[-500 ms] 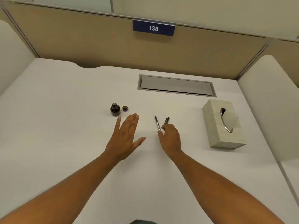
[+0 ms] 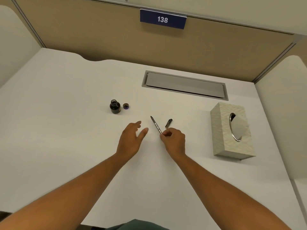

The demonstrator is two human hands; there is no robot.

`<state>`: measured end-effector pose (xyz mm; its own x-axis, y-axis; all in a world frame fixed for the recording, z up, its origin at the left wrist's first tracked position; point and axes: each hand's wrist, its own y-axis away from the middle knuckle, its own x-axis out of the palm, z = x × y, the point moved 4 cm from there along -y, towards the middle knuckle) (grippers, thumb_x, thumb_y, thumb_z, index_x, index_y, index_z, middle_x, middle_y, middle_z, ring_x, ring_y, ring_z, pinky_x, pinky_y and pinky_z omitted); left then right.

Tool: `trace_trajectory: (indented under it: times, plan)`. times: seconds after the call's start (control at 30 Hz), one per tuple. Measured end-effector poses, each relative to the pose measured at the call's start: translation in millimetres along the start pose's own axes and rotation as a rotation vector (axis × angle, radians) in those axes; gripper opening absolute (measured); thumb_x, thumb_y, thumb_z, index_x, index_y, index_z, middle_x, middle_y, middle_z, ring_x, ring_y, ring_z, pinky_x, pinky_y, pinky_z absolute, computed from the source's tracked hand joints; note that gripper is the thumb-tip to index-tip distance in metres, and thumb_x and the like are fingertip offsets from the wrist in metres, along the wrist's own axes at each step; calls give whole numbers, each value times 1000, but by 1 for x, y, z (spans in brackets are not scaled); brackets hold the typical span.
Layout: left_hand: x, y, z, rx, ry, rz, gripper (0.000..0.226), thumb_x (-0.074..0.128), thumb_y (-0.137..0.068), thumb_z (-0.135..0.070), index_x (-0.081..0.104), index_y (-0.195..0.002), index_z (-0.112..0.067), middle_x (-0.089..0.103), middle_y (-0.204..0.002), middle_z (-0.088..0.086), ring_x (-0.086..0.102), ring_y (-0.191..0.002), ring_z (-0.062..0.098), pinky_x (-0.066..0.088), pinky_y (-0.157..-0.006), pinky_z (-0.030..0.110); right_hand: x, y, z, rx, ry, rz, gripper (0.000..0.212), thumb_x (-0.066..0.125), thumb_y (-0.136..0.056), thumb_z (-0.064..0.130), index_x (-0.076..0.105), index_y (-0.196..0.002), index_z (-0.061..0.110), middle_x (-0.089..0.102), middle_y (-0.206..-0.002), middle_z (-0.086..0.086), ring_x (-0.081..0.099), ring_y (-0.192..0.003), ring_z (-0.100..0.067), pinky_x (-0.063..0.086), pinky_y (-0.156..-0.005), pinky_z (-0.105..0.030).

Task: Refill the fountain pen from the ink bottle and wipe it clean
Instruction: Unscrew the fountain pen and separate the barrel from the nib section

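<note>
A small dark ink bottle [image 2: 115, 107] stands uncapped on the white desk, its round cap [image 2: 126, 106] lying just to its right. The slim fountain pen [image 2: 156, 125] points away from me, nib end far. My right hand [image 2: 174, 141] pinches the pen's near end with its fingertips. The dark pen cap [image 2: 168, 123] lies on the desk just right of the pen, beyond my right knuckles. My left hand [image 2: 131, 141] hovers with fingers apart a short way left of the pen, holding nothing.
A cream tissue box [image 2: 222, 138] with a tissue sticking out stands at the right. A grey cable hatch [image 2: 184, 85] is set into the desk behind the pen. Beige partition walls with a blue "138" sign [image 2: 162, 19] close the back.
My right hand has curled its fingers onto the pen's near end. My left hand has drawn closer to the pen and turned more edge-on. The pen cap lies uncovered now.
</note>
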<state>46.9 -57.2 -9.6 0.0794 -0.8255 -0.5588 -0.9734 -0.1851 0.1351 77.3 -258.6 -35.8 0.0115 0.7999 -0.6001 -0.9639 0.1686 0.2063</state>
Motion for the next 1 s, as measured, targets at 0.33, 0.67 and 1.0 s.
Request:
trace_trajectory:
  times: [0.33,0.67,1.0]
  plan:
    - [23,-14,-27,-350,683,170,27,75,-95,-37,83,-104,-13,81,-102,-1,73,-94,17,57,-85,34,-31,45,6,58,-417,100,13,91,-80,13,79,-84,15,80,-82,4,72,-70,-5,56,-69,-15]
    - [30,-7,-50,-335,718,273,27,68,-100,-38,82,-109,-17,77,-98,-5,67,-95,14,50,-85,32,-35,44,13,121,-501,352,32,53,-111,33,77,-103,14,74,-80,-3,61,-64,-13,47,-61,-26]
    - [16,-10,-47,-306,652,251,23,67,-101,-38,84,-100,-22,75,-96,-9,63,-90,13,51,-85,32,-26,45,21,242,-632,469,38,52,-111,36,80,-101,12,55,-72,3,49,-64,-12,43,-65,-26]
